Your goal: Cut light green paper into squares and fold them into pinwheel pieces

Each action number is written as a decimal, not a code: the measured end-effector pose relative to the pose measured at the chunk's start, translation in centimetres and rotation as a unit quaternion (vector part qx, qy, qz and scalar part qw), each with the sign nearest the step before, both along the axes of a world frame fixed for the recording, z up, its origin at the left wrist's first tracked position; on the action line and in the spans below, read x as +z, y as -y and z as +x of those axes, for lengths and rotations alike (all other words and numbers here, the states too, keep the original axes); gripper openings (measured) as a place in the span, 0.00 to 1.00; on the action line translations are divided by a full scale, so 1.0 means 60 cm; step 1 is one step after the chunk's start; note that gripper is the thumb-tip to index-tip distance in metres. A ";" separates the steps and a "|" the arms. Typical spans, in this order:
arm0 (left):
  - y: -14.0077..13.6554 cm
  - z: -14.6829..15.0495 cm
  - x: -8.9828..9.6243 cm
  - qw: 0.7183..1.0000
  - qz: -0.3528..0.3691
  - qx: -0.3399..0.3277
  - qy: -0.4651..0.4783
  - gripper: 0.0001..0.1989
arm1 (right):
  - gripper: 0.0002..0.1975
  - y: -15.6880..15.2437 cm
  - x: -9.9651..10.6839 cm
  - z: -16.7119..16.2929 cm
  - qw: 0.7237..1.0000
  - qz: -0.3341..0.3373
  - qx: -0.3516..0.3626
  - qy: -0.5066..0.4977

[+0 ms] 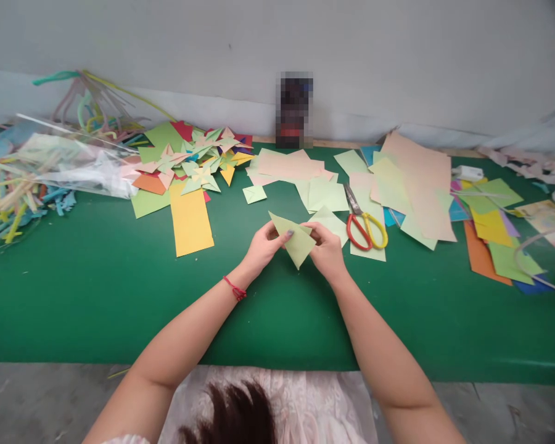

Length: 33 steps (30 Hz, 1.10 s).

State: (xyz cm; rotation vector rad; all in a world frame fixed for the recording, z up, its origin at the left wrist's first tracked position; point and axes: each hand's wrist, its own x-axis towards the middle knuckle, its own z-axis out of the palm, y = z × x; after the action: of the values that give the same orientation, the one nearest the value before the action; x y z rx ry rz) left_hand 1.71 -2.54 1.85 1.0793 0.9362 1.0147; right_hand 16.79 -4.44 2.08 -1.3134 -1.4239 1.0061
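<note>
Between my two hands, above the green table, is a light green sheet of paper (295, 240) folded into a triangle, one corner pointing down toward me. My left hand (264, 246) grips its left side, the thumb lying on the front face. At the upper right edge my right hand (326, 250) pinches the paper; some of its fingers are hidden behind. Just beyond lies a small folded green paper square (254, 194). Right of my right hand rest scissors (361, 225) with one red and one yellow handle, on top of pale paper sheets (326, 196).
Folded paper stars (201, 176) and a yellow sheet (192, 222) lie left of centre. Coloured strips (23, 185) and clear plastic heap at the far left. Pink sheets (416, 185) and coloured papers (494, 228) cover the right. A blurred-out upright object (295, 111) stands against the wall.
</note>
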 end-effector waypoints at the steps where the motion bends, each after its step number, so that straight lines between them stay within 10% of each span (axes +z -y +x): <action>1: -0.001 0.000 -0.002 1.000 -0.006 0.010 -0.003 0.18 | 0.12 0.000 -0.001 -0.002 1.000 0.001 0.002 -0.007; 11: -0.006 -0.007 -0.017 0.991 0.039 0.127 0.002 0.14 | 0.24 -0.004 -0.009 -0.012 0.990 -0.083 0.065 -0.098; 26: -0.004 -0.005 -0.014 0.996 -0.008 0.091 0.010 0.12 | 0.23 -0.010 -0.015 -0.002 0.988 -0.098 0.074 -0.089; 33: -0.017 -0.017 -0.008 0.973 0.000 0.230 0.026 0.11 | 0.21 -0.009 -0.009 -0.001 0.987 -0.123 0.069 -0.077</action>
State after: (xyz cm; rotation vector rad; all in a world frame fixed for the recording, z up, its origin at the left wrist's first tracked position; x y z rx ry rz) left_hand 0.72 -1.53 1.40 0.8458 1.1728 1.4137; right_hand 16.73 -3.88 1.51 -1.2918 -1.3179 1.3823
